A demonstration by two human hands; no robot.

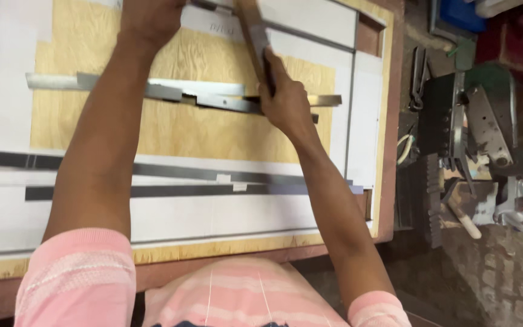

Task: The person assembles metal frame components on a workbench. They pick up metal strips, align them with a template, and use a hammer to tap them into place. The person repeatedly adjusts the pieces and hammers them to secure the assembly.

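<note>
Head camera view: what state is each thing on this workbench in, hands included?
Right hand: closed around a wooden block, pressing near the metal strips.
Wooden block: held, tilted across the board.
Left hand: resting at the board's far edge, partly out of view.
Shiny metal strips: lying overlapped on the plywood.
Dark strips: lying flat, untouched.
Board: flat on the bench.

Two dark metal strips (152,181) and two hands (286,103) show.
</note>
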